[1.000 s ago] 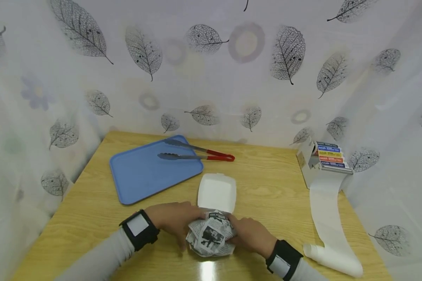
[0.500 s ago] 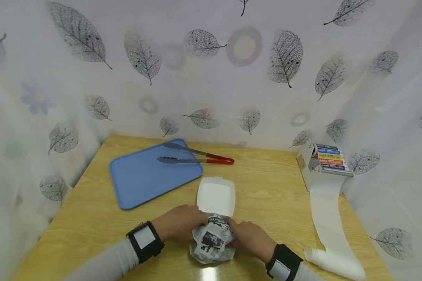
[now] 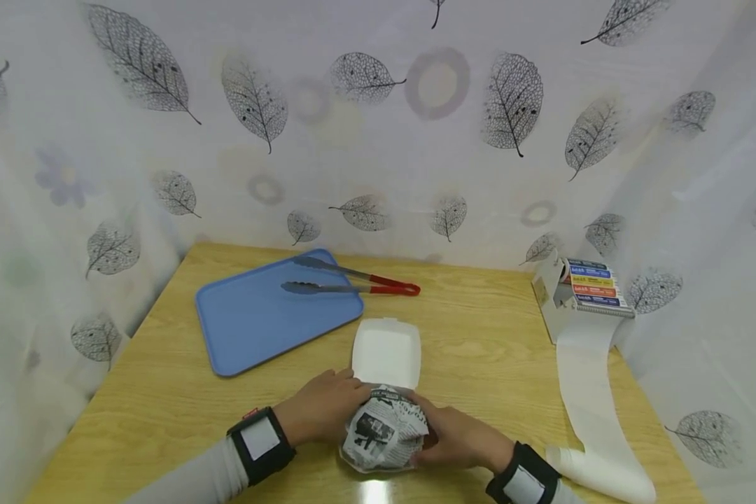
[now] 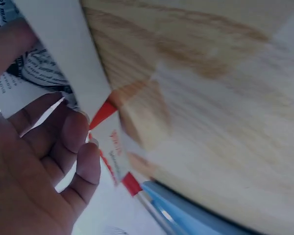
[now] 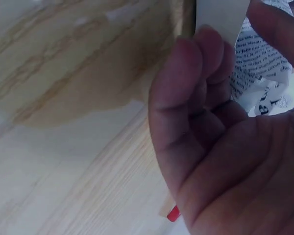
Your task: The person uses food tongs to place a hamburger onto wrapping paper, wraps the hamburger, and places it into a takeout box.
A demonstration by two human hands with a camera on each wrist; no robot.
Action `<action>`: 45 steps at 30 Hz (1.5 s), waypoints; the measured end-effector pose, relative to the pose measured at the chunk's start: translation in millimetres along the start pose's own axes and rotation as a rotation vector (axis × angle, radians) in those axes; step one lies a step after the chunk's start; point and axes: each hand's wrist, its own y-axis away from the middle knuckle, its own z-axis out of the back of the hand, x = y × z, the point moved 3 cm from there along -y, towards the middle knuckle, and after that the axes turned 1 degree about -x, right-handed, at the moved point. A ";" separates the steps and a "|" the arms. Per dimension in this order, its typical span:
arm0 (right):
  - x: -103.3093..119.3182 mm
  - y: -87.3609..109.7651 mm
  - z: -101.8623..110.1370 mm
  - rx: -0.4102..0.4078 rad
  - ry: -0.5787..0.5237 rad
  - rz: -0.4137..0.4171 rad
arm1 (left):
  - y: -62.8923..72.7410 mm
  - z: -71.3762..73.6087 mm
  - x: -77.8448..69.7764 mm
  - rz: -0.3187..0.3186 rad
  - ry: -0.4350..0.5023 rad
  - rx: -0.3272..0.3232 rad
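Note:
A rounded bundle in printed newsprint paper [image 3: 384,428] sits in the near half of a white hinged takeout box, whose raised lid [image 3: 386,353] stands behind it. My left hand [image 3: 323,409] holds the bundle's left side, thumb reaching over the paper. In the left wrist view its curled fingers [image 4: 76,129] lie at the white box wall [image 4: 63,46]. On the other side my right hand [image 3: 460,435] grips with thumb on the paper and fingers lower down. The right wrist view shows those fingers [image 5: 174,78] bent against the box wall [image 5: 220,18]. Whatever is inside the paper is hidden.
A blue tray [image 3: 264,325] lies at the back left, with red-handled tongs [image 3: 387,285] across its right edge. On the right, a dispenser box [image 3: 579,287] trails a white sheet [image 3: 589,392] ending in a roll at the table's front. A leaf-print curtain [image 3: 378,140] hangs behind.
My left hand has come in closer to the bundle, and its paper looks rounder and smoother. The right hand has shifted slightly down and right along the side. The view has tilted up a little.

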 end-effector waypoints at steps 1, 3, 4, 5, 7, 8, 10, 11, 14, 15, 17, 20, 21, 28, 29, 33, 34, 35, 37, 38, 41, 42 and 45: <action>1.7 -0.3 -0.9 -0.007 0.030 -0.012 | 1.1 -1.1 3.1 -0.016 0.032 0.004; 6.0 -1.2 -2.1 -0.034 0.122 -0.051 | 3.5 -2.9 10.4 -0.048 0.120 0.032; 8.6 -2.1 -2.6 -0.048 0.177 -0.075 | 5.1 -2.3 14.4 -0.062 0.167 0.060; 11.1 -3.0 -3.1 -0.065 0.234 -0.098 | 6.7 -1.4 18.2 -0.071 0.217 0.092; 15.9 -5.1 -3.8 -0.093 0.319 -0.152 | 9.2 2.0 24.6 -0.083 0.319 0.158; 17.8 -6.4 -4.2 -0.104 0.351 -0.175 | 10.6 4.6 26.8 -0.080 0.357 0.189; 20.5 -9.2 -5.6 -0.125 0.400 -0.221 | 12.7 9.6 29.8 -0.076 0.396 0.227; 21.8 -10.4 -6.4 -0.135 0.414 -0.239 | 12.8 10.4 30.6 -0.077 0.405 0.226; 24.8 -12.8 -9.9 -0.176 0.466 -0.259 | 11.6 10.3 30.6 -0.075 0.398 0.186; 25.4 -13.0 -11.3 -0.193 0.482 -0.255 | 10.7 9.0 30.3 -0.077 0.384 0.165; 26.1 -12.9 -13.8 -0.223 0.511 -0.238 | 8.0 5.4 29.0 -0.071 0.356 0.124; 25.4 -12.3 -16.7 -0.258 0.541 -0.218 | 4.3 2.2 24.8 -0.062 0.294 0.072; 25.0 -12.1 -17.3 -0.265 0.545 -0.216 | 3.0 1.6 23.0 -0.057 0.268 0.058; 20.4 -11.1 -19.3 -0.314 0.555 -0.178 | 0.3 1.1 12.7 -0.088 0.109 -0.036; 19.4 -11.1 -19.1 -0.315 0.548 -0.178 | 0.5 0.6 13.2 -0.098 0.111 -0.041; 14.6 -12.0 -17.7 -0.302 0.506 -0.189 | 1.3 -1.5 20.8 -0.104 0.191 0.016; 13.5 -12.1 -17.0 -0.294 0.489 -0.188 | 1.6 -1.6 22.8 -0.096 0.219 0.037; 12.1 -12.2 -16.2 -0.286 0.473 -0.183 | 1.8 -1.9 24.7 -0.085 0.242 0.055; 8.9 -11.6 -13.6 -0.254 0.427 -0.160 | 2.3 -0.9 25.9 -0.071 0.255 0.079; 7.1 -10.9 -12.0 -0.232 0.394 -0.139 | 2.3 -0.5 25.4 -0.065 0.250 0.079; 2.3 -8.3 -6.1 -0.136 0.271 -0.070 | 1.7 0.3 21.3 -0.056 0.221 0.054; 1.2 -7.2 -3.8 -0.098 0.229 -0.043 | 1.4 0.2 19.4 -0.054 0.202 0.040; -0.4 -4.8 1.6 -0.014 0.117 0.020 | 0.2 -1.5 13.7 -0.054 0.137 0.007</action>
